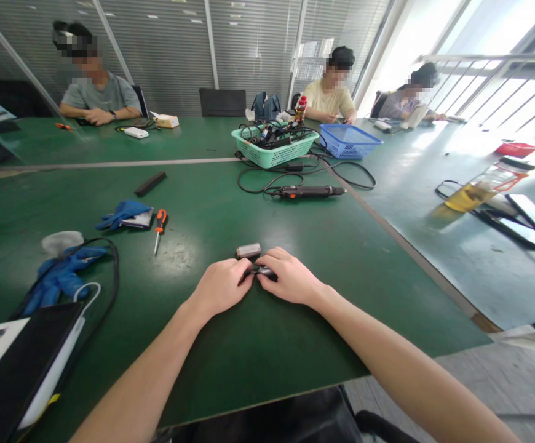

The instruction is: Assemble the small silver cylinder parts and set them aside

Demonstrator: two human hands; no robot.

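Pinching a small dark part [265, 271] between them low at the green table [267, 351], the left hand [224, 286] and right hand [293, 277] grip opposite ends, seemingly to steady it, while a silver cylinder [248, 250] lies just beyond both, likely for easy reach

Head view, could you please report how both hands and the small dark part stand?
Left hand, right hand: both on small dark part. Part mostly hidden. Close ahead: silver cylinder, lying just beyond hands.
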